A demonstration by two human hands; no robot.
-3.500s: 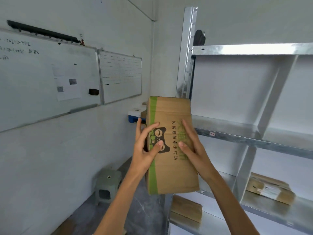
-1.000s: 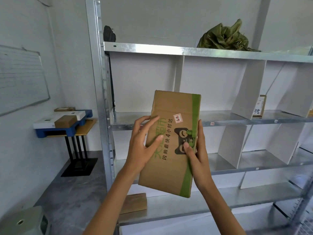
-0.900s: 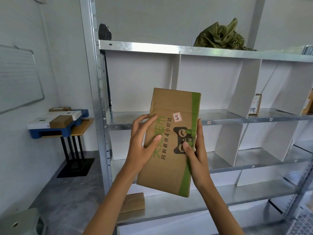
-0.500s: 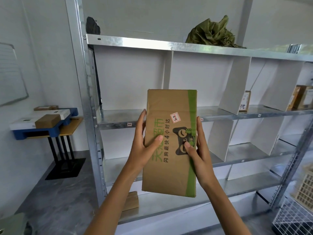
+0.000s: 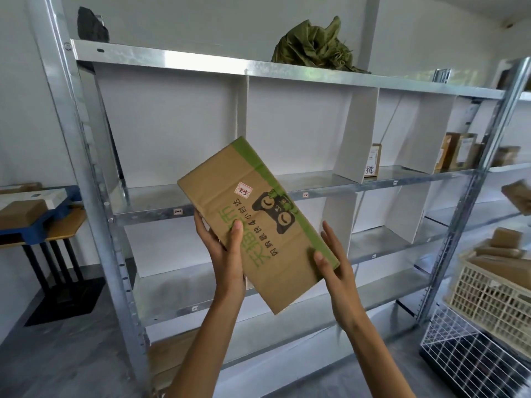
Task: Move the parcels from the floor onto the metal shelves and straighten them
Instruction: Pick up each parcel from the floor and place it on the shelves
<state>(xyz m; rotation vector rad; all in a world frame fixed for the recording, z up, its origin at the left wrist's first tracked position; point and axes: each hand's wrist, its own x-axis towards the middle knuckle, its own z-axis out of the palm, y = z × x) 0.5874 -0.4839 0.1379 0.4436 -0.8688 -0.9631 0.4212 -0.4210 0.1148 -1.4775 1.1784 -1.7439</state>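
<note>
A flat brown cardboard parcel (image 5: 253, 208) with a green stripe, black cat logo and small red-marked label is held in the air in front of the metal shelves (image 5: 201, 57), tilted with its top end leaning left. My left hand (image 5: 222, 248) grips its left edge, thumb on the printed face. My right hand (image 5: 330, 261) holds the lower right edge, thumb on the green stripe. The shelf bay (image 5: 149, 203) behind the parcel holds nothing.
White dividers (image 5: 355, 133) split the shelves. Small parcels (image 5: 373, 160) stand on the middle shelf at right. A green bag (image 5: 314, 45) lies on top. A cream crate (image 5: 494, 291) of parcels sits on a wire basket (image 5: 471, 357) at right. A side table (image 5: 43, 222) stands left.
The view has swung right along the shelves. The parcel has rotated from upright to tilted, top end leaning left. My right hand slid down to its lower right edge.
</note>
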